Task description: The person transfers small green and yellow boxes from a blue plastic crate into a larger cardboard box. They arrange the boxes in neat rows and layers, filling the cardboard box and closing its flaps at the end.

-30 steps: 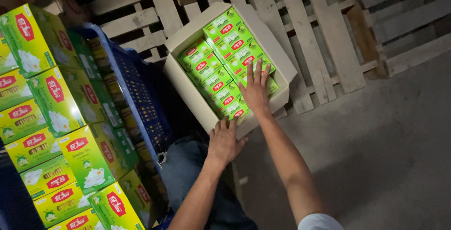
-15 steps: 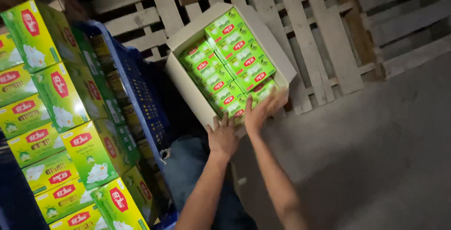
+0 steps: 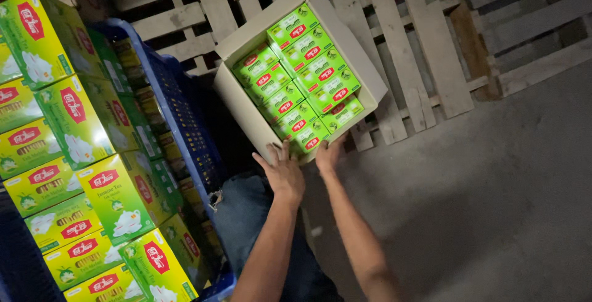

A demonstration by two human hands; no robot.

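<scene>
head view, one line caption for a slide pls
Both hands, left and right, grip the near edge of an open carton packed with green boxes, beside a blue crate.

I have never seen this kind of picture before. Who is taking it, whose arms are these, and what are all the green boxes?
The picture comes from one camera worn on a person's head, looking down, so the two bare arms at the bottom are that person's own. There is no machine here.

The left hand and the right hand both rest on the near edge of an open beige cardboard carton. Whether their grip is closed around the edge is hard to tell. The carton is filled with small bright green packets with red labels, laid flat in rows. It lies over pale wooden pallets.

On the left stands a stack of larger yellow-green boxes, next to a blue plastic crate. The grey floor is on the right.
</scene>
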